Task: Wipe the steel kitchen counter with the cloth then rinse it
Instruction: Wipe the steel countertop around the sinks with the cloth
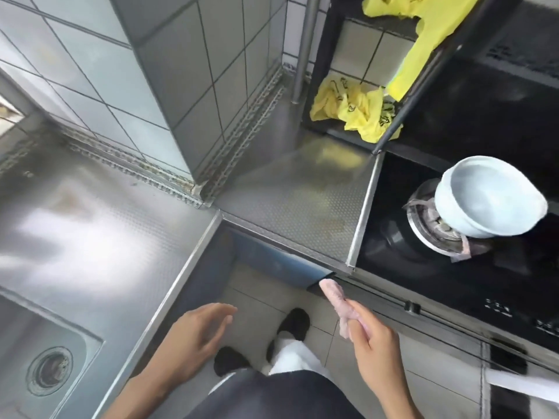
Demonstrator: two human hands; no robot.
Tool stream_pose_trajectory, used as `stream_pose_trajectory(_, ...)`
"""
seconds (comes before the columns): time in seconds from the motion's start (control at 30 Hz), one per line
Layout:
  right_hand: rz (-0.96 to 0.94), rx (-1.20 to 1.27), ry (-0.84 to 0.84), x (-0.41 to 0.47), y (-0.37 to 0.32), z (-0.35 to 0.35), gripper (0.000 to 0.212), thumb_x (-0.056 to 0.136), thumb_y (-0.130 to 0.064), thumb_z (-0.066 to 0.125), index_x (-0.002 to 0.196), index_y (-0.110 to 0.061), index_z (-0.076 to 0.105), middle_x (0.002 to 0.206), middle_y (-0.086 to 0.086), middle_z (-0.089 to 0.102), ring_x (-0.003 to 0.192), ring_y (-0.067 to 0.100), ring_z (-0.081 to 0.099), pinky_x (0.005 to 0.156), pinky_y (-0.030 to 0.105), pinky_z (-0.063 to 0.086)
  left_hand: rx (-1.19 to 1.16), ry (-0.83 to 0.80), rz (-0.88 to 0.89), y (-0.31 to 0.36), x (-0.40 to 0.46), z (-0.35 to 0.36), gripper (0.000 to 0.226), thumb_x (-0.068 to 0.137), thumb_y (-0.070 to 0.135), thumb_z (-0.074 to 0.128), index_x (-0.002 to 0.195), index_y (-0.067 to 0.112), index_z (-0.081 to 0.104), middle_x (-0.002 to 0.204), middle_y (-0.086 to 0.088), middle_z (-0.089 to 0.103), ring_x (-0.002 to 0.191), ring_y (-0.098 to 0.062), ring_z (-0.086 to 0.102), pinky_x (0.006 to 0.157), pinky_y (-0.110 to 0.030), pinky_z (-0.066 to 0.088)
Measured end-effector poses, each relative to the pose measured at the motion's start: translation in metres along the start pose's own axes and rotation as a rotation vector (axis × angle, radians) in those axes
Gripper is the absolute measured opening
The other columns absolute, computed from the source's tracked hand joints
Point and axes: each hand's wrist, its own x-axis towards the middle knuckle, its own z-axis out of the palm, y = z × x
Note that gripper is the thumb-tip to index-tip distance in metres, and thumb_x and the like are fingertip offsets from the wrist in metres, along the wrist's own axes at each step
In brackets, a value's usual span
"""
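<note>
The steel counter (90,231) runs in an L shape, with a second patterned section (296,207) at the inner corner. My right hand (378,349) pinches a pale pink cloth (334,297), which sticks up from my fingers just below the counter's front edge, beside the stove. My left hand (199,331) hovers with its fingers relaxed and holds nothing, in front of the counter edge. The sink basin (33,337) with its drain (50,370) lies at the lower left.
A black glass stove (453,282) sits at the right with a pale blue bowl (490,198) on its burner. Yellow plastic bags (357,110) lie on a dark shelf at the back. A tiled wall column (187,86) rises at the inner corner.
</note>
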Motion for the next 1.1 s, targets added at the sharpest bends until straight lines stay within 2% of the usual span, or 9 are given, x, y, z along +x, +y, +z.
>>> stream_pose_trajectory(0.07,-0.002,0.019,-0.001,0.017,0.002,-0.017,0.065,0.097,0.005,0.048,0.12,-0.053,0.068,0.097,-0.025,0.072,0.084,-0.001,0.065,0.072,0.008,0.043,0.027,0.003,-0.013,0.007,0.012,0.0,0.032,0.103,0.052,0.045,0.12,0.039,0.069,0.117,0.033,0.068,0.112,0.009,0.064,0.097,-0.032,0.055)
stream_pose_trajectory(0.13,-0.042,0.02,0.01,0.04,0.002,-0.035,0.063,0.098,0.001,0.048,0.119,-0.056,0.066,0.109,-0.034,0.071,0.097,-0.009,0.066,0.076,0.004,0.046,0.04,0.021,-0.027,0.016,0.027,0.002,0.027,0.104,0.048,0.048,0.118,0.04,0.07,0.115,0.033,0.069,0.11,0.008,0.065,0.096,-0.033,0.056)
stream_pose_trajectory(0.23,-0.125,0.003,-0.021,0.08,0.005,-0.061,0.056,0.097,0.002,0.047,0.128,-0.04,0.068,0.124,-0.03,0.068,0.113,-0.008,0.063,0.09,0.01,0.049,0.046,0.055,-0.028,0.033,0.052,0.006,0.034,0.101,0.054,0.045,0.116,0.038,0.071,0.113,0.032,0.071,0.108,0.007,0.067,0.093,-0.034,0.057)
stream_pose_trajectory(0.43,-0.186,-0.062,-0.016,0.138,0.006,-0.094,0.06,0.092,0.003,0.049,0.129,-0.043,0.061,0.12,-0.044,0.061,0.112,-0.014,0.06,0.087,0.0,0.042,0.02,0.067,-0.018,0.061,0.099,0.01,0.022,0.102,0.044,0.054,0.114,0.036,0.071,0.11,0.032,0.072,0.102,0.007,0.069,0.086,-0.034,0.061)
stream_pose_trajectory(0.57,-0.182,-0.068,0.005,0.17,0.009,-0.096,0.054,0.092,0.001,0.048,0.131,-0.033,0.067,0.123,-0.022,0.069,0.11,-0.002,0.064,0.09,0.015,0.05,0.02,0.054,0.023,0.077,0.133,-0.001,0.038,0.097,0.054,0.046,0.112,0.032,0.074,0.106,0.036,0.07,0.101,0.004,0.07,0.086,-0.034,0.061)
stream_pose_trajectory(0.7,-0.16,-0.027,0.049,0.201,0.002,-0.08,0.048,0.093,0.002,0.048,0.13,-0.022,0.069,0.121,-0.011,0.071,0.108,0.007,0.065,0.091,0.024,0.052,0.033,-0.007,0.033,0.077,0.178,-0.007,0.024,0.102,0.038,0.054,0.107,0.029,0.075,0.105,0.025,0.074,0.097,-0.003,0.073,0.086,-0.037,0.061)
stream_pose_trajectory(0.83,-0.087,-0.128,0.072,0.215,0.0,-0.047,0.039,0.096,-0.004,0.049,0.128,-0.017,0.067,0.122,-0.001,0.07,0.105,0.02,0.066,0.085,0.037,0.055,0.117,-0.06,0.015,0.061,0.229,-0.004,0.022,0.103,0.024,0.06,0.12,0.021,0.073,0.121,0.004,0.075,0.108,-0.016,0.072,0.093,-0.038,0.059)
stream_pose_trajectory(0.97,-0.058,-0.328,0.016,0.19,0.013,-0.002,0.034,0.096,-0.005,0.057,0.127,-0.015,0.067,0.122,-0.002,0.072,0.108,0.021,0.067,0.079,0.026,0.048,0.288,-0.083,0.005,0.033,0.271,0.002,0.037,0.102,0.022,0.061,0.138,0.016,0.063,0.148,-0.005,0.059,0.133,-0.029,0.057,0.109,-0.039,0.046)
stream_pose_trajectory(1.1,-0.064,-0.499,-0.156,0.147,0.043,0.037,0.038,0.088,0.008,0.064,0.122,-0.009,0.07,0.13,0.005,0.067,0.13,0.026,0.059,0.109,0.037,0.048,0.384,-0.028,0.007,0.005,0.3,0.005,0.049,0.099,0.024,0.065,0.145,0.01,0.055,0.16,-0.009,0.044,0.147,-0.034,0.041,0.117,-0.047,0.036)
